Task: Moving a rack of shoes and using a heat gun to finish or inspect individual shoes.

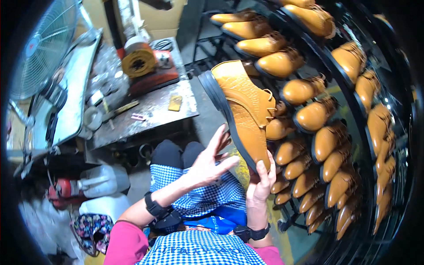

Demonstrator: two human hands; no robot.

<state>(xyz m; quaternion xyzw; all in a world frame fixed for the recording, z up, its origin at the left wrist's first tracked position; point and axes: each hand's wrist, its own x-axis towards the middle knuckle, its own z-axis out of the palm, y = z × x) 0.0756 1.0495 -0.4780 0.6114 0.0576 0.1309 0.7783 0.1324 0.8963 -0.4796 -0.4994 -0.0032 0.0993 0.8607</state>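
A tan leather lace-up shoe (245,104) with a black sole is held up in front of me, its heel toward the far side and its toe toward me. My right hand (261,181) grips it at the toe, with the thumb on the near side and fingers behind. My left hand (211,161) is beside the sole, its fingers spread apart and holding nothing. Whether the left fingertips touch the sole's edge is hard to make out.
To my right stands a dark rack (324,66) with rows of similar tan shoes (329,143). A worktable (154,112) at the left bears a red-and-yellow machine (139,64) and a small tan block (175,103). A fan (42,48) stands far left, and a clear plastic container (106,181) sits below.
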